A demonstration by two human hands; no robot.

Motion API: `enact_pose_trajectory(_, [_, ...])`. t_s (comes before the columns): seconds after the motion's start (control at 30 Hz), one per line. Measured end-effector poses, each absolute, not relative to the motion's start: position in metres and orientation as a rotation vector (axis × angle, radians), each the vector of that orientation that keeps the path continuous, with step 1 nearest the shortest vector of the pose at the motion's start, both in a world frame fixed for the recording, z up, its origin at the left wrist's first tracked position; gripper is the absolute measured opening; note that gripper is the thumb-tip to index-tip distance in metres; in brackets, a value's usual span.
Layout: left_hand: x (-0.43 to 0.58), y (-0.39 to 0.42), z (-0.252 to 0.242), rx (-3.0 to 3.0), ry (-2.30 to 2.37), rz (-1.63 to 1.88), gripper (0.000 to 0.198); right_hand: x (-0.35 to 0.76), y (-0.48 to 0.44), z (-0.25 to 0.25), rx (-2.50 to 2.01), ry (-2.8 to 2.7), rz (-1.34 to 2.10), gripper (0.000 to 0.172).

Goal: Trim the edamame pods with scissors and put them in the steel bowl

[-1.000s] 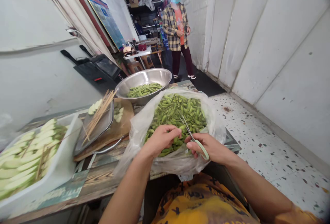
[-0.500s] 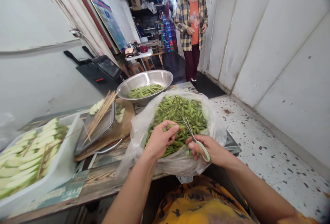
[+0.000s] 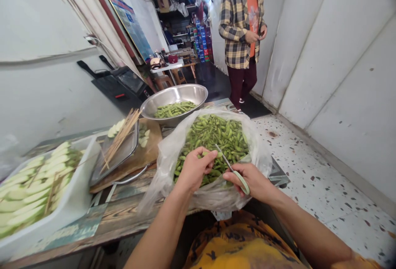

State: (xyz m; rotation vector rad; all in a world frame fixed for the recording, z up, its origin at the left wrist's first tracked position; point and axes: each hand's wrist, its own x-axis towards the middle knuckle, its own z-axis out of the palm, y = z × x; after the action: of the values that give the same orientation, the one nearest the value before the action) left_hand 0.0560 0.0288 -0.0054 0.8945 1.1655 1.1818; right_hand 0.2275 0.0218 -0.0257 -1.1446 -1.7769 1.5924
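Observation:
Between the thumb and fingers of my left hand (image 3: 197,166) is a green edamame pod (image 3: 218,154), its end sticking out toward the right. My right hand (image 3: 249,180) is closed round the pale green handles of a pair of scissors (image 3: 241,182). The scissor blades look closed together and point up and left, with their tips close to the pod. Both hands are over a clear plastic bag (image 3: 168,153) full of edamame pods (image 3: 227,130), which lies open on the table. My fingers partly hide the pod.
Behind the bag stands a steel bowl (image 3: 198,91) with some pods. To the left are a metal tray (image 3: 130,150) with wooden skewers (image 3: 121,135), a wooden board (image 3: 156,130) and a white tub (image 3: 83,174) of sliced vegetable. A person (image 3: 236,29) stands beyond the table.
The scissor blades have gone from spread to closed, and their tips have moved slightly left to the pod. The person in the checked shirt has come nearer and to the right.

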Motion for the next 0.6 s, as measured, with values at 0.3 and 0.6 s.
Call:
enact_pose_trajectory(0.3, [0.015,0.051,0.019,0.569,1.137,1.405,0.014,0.232,0.025,-0.03,-1.028,-1.555,1.652,0.035])
enact_pose_trajectory(0.6, [0.029,0.052,-0.004,1.883,1.783,0.763,0.006,0.234,0.024,-0.032,-1.051,-1.578,1.714,0.035])
